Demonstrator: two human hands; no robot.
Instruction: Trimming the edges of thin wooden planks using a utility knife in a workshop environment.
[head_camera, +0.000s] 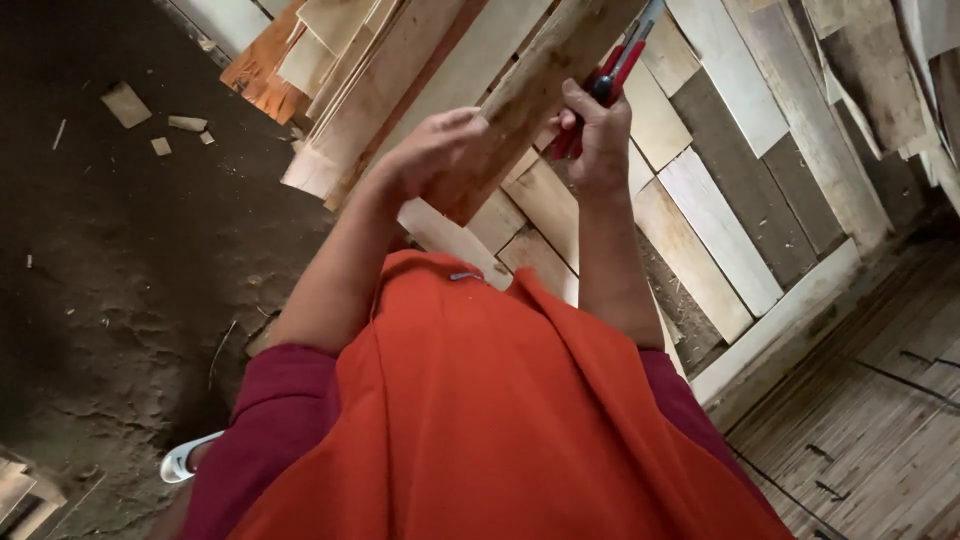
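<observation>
My left hand (435, 150) wrapped round wooden slat (530, 85), slat raised in air over plank pile (700, 200). My right hand (598, 135) fisted on red utility knife (615, 75), blade against slat edge. Step, I judge: trimming. Next needs firm hold, stroke away from fingers.

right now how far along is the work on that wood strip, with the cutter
Done: nothing finished shows on the strip itself; small offcuts lie on the dirt floor.
In hand: the left hand grips the long wooden strip, and the right hand holds a red utility knife against it.
Left: cannot tell how much of the strip is worked; a stack of planks lies beneath.
</observation>
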